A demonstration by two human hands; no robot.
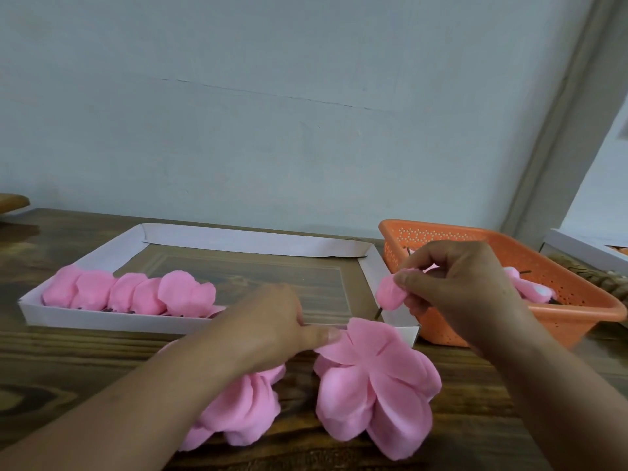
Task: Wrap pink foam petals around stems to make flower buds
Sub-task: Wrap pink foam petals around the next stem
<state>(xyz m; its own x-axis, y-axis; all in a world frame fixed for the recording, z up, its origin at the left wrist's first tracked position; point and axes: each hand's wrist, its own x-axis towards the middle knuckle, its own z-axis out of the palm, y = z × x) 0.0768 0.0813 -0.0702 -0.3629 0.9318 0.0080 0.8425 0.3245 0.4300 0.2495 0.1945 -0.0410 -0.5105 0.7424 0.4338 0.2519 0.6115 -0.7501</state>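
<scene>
My right hand point(455, 283) pinches a small pink foam bud point(390, 294) on a thin dark stem point(378, 313), held above the right wall of the white tray point(238, 239). My left hand point(272, 324) reaches over the table, its thumb touching the top edge of a flat pink petal stack point(377, 385). A second pink petal pile point(244, 406) lies under my left wrist, partly hidden. Several finished pink buds point(136, 294) lie in a row along the tray's near left wall.
An orange perforated basket point(560, 277) at the right holds more pink pieces and dark stems. A white box edge point(577, 246) and a braided brown object point(598, 277) sit at the far right. All stands on a dark wooden table point(68, 362) against a pale wall.
</scene>
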